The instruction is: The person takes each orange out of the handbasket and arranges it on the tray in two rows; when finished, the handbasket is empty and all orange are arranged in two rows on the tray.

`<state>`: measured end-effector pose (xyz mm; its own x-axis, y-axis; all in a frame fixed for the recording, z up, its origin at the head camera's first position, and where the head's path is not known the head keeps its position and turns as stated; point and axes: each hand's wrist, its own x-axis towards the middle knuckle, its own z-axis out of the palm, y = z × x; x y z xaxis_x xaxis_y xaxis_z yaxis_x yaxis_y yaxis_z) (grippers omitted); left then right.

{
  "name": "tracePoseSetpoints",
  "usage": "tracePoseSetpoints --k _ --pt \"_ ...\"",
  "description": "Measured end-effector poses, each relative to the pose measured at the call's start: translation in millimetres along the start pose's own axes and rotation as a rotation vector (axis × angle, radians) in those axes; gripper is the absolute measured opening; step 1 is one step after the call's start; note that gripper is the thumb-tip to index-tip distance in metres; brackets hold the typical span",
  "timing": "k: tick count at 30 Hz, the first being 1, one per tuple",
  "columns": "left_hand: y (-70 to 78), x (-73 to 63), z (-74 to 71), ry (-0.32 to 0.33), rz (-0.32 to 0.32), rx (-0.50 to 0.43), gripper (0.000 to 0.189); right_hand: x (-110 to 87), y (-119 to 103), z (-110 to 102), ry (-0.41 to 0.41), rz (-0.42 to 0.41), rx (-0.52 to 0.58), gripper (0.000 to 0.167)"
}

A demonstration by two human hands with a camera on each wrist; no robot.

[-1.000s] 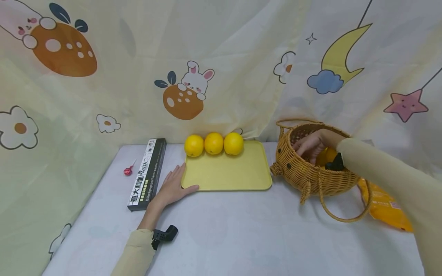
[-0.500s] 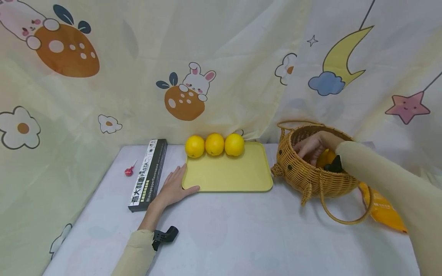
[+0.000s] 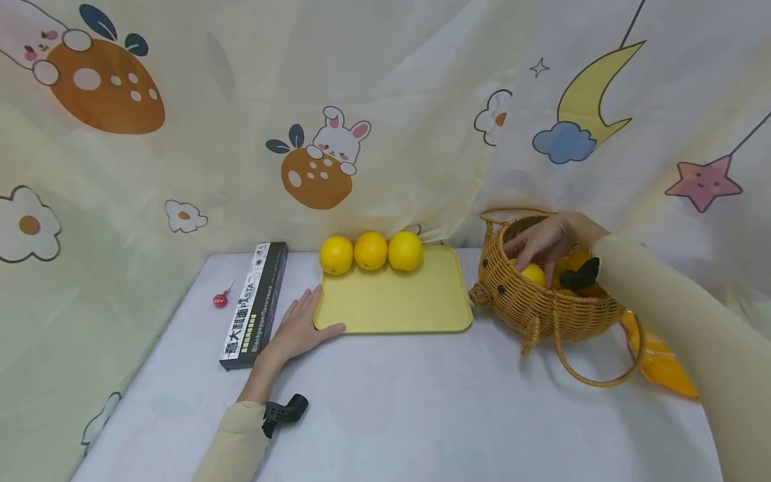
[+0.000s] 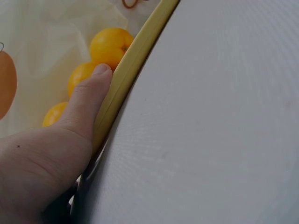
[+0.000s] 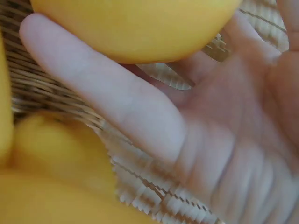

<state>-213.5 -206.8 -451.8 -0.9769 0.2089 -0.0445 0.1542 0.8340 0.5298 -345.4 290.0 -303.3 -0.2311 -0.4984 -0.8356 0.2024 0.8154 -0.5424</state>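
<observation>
In the head view my left hand lies with straight fingers at the near left corner of a yellow tray. Its thumb rests along the tray's front edge in the left wrist view. Three yellow oranges line the tray's far side from its left corner. Inside a pig-shaped wicker basket, my right hand grips an orange between thumb and fingers. More oranges lie below and beside that hand. The basket wall hides part of the held fruit in the head view.
Left of the tray lies a long black-and-white pasta box, with a red lollipop beyond it. An orange packet lies behind the basket's right side, partly covered by the right sleeve. The basket's handle droops toward the front.
The right hand has risen a little inside the basket, and an orange now shows between its fingers. The left hand stays at the tray corner.
</observation>
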Motion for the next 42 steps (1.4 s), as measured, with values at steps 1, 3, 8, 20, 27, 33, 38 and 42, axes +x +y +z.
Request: tracePoseSetpoints --k 1,3,8,20,27,33,38,42 --pt "-0.8 -0.1 0.2 0.0 -0.002 0.0 0.113 -4.9 -1 -1 0.006 -0.016 -0.005 0.066" --pt "-2.6 -0.3 1.1 -0.005 -0.003 0.008 0.113 -14.2 -1 -2 0.025 -0.044 -0.014 0.053" --pt "-6.3 -1.3 3.6 -0.004 -0.003 0.012 0.113 -31.7 6 -6 0.1 -0.117 -0.039 0.036" --pt "-4.7 -7.9 0.1 0.001 -0.004 0.003 0.112 -82.5 -2 17 0.553 -0.621 0.011 0.035" --pt "-5.4 -5.7 -2.5 0.004 -0.005 0.014 0.112 -73.1 -26 61 0.499 -0.869 0.024 0.044" --pt "-3.9 -3.3 -1.6 0.012 0.006 0.011 0.112 -50.7 -43 88 0.48 -0.997 0.041 0.05" --pt "-1.7 -0.9 -0.2 -0.004 0.009 0.008 0.113 -33.6 -55 102 0.586 -1.072 0.099 0.044" --pt "-0.5 2.0 -0.8 -0.003 0.016 0.018 0.112 -21.8 -67 107 0.677 -1.06 0.067 0.05"
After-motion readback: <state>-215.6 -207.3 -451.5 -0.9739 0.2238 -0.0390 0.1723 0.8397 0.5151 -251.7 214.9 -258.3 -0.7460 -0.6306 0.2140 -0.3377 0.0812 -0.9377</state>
